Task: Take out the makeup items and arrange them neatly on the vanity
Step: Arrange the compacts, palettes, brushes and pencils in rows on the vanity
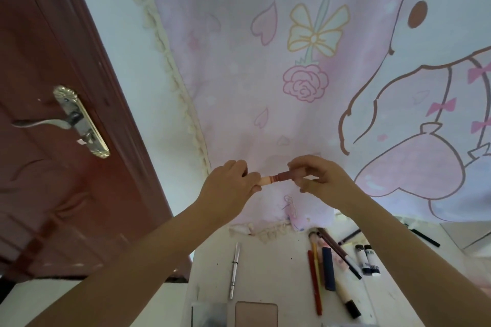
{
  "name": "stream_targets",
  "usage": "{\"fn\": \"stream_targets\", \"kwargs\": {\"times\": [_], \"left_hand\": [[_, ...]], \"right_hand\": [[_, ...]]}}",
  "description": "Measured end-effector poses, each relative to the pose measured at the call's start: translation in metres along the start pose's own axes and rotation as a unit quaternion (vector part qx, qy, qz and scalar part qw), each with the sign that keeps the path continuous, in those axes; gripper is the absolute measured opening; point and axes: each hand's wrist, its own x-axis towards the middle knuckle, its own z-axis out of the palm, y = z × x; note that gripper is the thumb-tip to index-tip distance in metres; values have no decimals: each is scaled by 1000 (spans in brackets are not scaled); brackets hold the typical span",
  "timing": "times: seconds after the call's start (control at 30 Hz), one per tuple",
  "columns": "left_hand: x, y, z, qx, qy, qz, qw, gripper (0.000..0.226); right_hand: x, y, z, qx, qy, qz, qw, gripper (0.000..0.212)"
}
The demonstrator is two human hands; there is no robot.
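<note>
Both hands raised above the counter (265, 268), before a pink cartoon cloth (239, 61). Left hand (231, 183) grip pinches the pale end of a small lipstick-like tube (276, 178); right hand (316, 175) grip pinches its dark red end. Possibly cap and body; blurred. On the counter below: silver pen (235, 271), red pencils (314, 281), navy stick (328, 268), two small white tubes (366, 257). Brown door (53, 141) at left.

shiny metal door handle (39, 122), printed cloth curtain (239, 61)

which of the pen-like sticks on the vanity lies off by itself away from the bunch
The silver stick. It lies alone on the left of the vanity top, apart from the red pencil and the others crowded together on the right.
</note>
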Motion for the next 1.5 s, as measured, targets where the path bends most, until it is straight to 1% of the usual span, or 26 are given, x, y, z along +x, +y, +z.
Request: {"fn": "stream_targets", "kwargs": {"times": [0.03, 0.07, 0.13, 0.17, 0.23, 0.3, 0.37, 0.5, 0.6, 0.67, 0.7, 0.73, 0.77, 0.83, 0.9, 0.93, 1.0, 1.07, 1.17, 1.27, 1.3, 1.4, 1.5], "left_hand": [[0, 0, 0, -2, 0, 1, 1000, 24], [0, 1, -2, -1, 1, 3, 1000, 24], [0, 3, -3, -2, 6, 8, 1000, 24], [0, 3, -4, -3, 6, 10, 1000, 24], [1, 4, -4, -3, 1, 13, 1000, 24], [1, 4, -4, -2, -5, 16, 1000, 25], [0, 3, -2, -3, -8, 16, 1000, 25], [-7, 0, 5, -8, -3, 25, 1000, 21], [-13, -2, 14, -16, -1, 32, 999, 19], [-19, -1, 21, -25, -19, 18, 999, 22], [-23, 2, 26, -34, -40, 3, 999, 20], [-27, 6, 28, -52, -85, -24, 995, 18], [-31, 10, 32, -68, -157, -59, 984, 22], [-41, 19, 49, -100, -288, -115, 946, 34], [-50, 30, 69, -125, -363, -146, 912, 36], [-55, 36, 80, -132, -390, -162, 896, 35], [-64, 48, 100, -151, -436, -198, 865, 35], [-71, 57, 116, -157, -459, -227, 844, 35], [-80, 68, 134, -171, -477, -261, 822, 32], [-85, 74, 146, -195, -488, -296, 797, 26], [-86, 76, 148, -199, -493, -302, 792, 25], [-89, 78, 152, -179, -508, -295, 789, 26], [-92, 79, 154, -151, -524, -283, 789, 28]], "right_hand": [[0, 2, -1, 22, -12, 4, 1000, 39], [0, 1, -1, 38, -23, 17, 999, 33], [0, -2, 1, 34, -29, 59, 997, 13], [0, -3, 1, 11, -24, 71, 997, 14], [1, -1, 2, -55, -10, 74, 996, 30], [0, -1, 2, -81, -1, 58, 995, 29], [-1, 1, 3, -46, -1, 46, 998, 22], [-4, 4, 5, 3, -17, 45, 999, 30], [-8, 8, 7, 17, -25, 48, 998, 27], [-10, 15, 8, 8, -11, 65, 998, 23], [-12, 21, 8, 5, -2, 84, 996, 21], [-15, 29, 8, 4, 4, 108, 994, 19], [-19, 38, 8, -1, 5, 135, 991, 16], [-27, 59, 9, -9, 1, 193, 981, 12], [-39, 82, 14, -3, 5, 260, 966, 11], [-45, 92, 17, -20, 0, 289, 957, 12], [-57, 111, 26, -102, -26, 321, 941, 17], [-69, 127, 35, -199, -55, 320, 925, 21], [-79, 143, 51, -302, -88, 305, 899, 24], [-78, 155, 67, -424, -142, 265, 854, 28], [-76, 157, 71, -452, -153, 255, 841, 27], [-63, 164, 82, -495, -161, 237, 820, 26], [-49, 167, 89, -535, -165, 243, 792, 27]]}}
